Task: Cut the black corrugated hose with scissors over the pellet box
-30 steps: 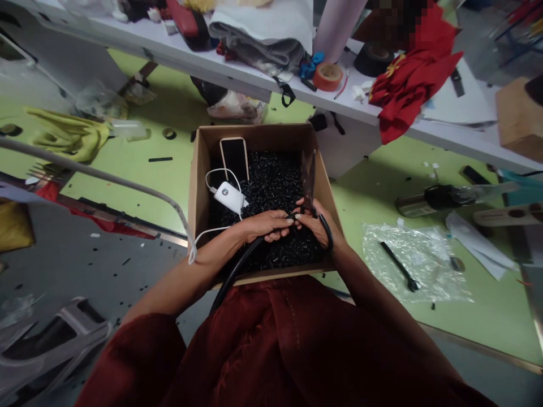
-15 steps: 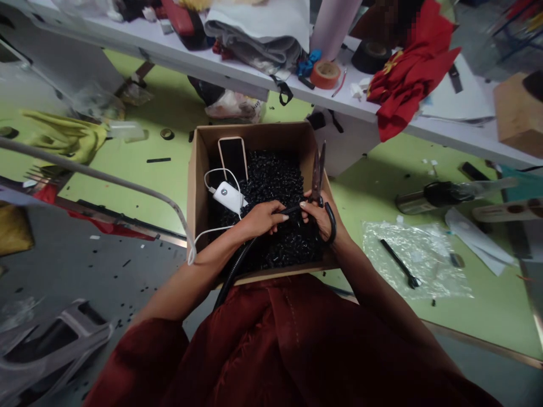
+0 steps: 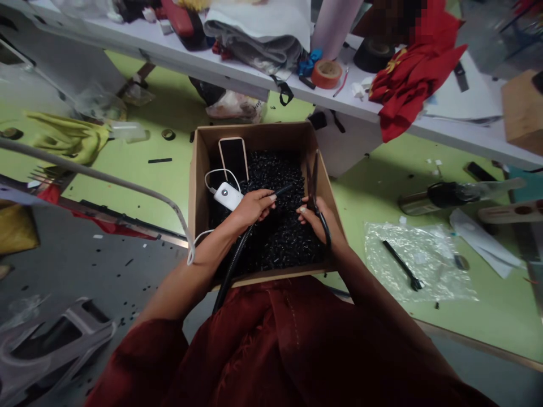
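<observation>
My left hand (image 3: pixel 257 206) is closed around a black corrugated tube (image 3: pixel 235 263), whose free end points up and right past my fingertips. The tube's other end runs down toward my lap. My right hand (image 3: pixel 316 217) has scissors (image 3: pixel 313 180) hooked in it, blades upward and slightly apart, the dark handle loop against the palm. Both hands are over a cardboard box (image 3: pixel 258 134) holding a heap of small black pieces (image 3: pixel 275 243). A phone (image 3: pixel 233 155) leans inside the box's back left, beside a white power bank (image 3: pixel 228 195) with a white cable.
A green table (image 3: pixel 360 198) carries the box. To the right lie a clear plastic bag (image 3: pixel 441 243) with a black strip and a bottle (image 3: pixel 419 202). A white shelf (image 3: pixel 241 73) crosses behind, with orange tape (image 3: pixel 326 73) and red cloth (image 3: pixel 411 85). A grey tube (image 3: pixel 139 186) arches at left.
My hands have drawn apart; the right fingers have let go of the tube's end. The left hand moved slightly left with the tube, and the scissors tilted and shifted left.
</observation>
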`<state>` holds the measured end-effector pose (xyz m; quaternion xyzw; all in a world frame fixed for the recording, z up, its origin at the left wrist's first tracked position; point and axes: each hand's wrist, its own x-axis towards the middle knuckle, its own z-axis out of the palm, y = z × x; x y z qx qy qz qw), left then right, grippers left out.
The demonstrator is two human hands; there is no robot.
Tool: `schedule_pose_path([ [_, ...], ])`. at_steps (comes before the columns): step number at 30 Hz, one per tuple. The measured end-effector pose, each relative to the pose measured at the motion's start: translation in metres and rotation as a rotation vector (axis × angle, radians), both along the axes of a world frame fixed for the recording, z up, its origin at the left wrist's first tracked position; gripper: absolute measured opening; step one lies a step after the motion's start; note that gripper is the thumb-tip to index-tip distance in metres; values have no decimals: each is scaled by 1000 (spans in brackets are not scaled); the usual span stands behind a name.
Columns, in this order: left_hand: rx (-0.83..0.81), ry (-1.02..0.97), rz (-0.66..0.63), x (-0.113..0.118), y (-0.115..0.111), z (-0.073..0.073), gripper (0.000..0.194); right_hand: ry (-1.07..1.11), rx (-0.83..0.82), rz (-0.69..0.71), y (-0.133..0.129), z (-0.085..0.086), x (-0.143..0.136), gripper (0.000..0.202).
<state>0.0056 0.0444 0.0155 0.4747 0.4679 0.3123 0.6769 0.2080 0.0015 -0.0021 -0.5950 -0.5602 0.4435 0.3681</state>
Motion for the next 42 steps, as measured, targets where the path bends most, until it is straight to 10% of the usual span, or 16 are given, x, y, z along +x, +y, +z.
schedule_pose_path([
  [10, -44, -157, 105, -6, 4, 12, 11, -325, 15, 161, -5, -3, 1, 43],
  [42, -59, -63, -12, 0, 1, 0, 15, -391, -42, 248, -3, 2, 0, 34],
])
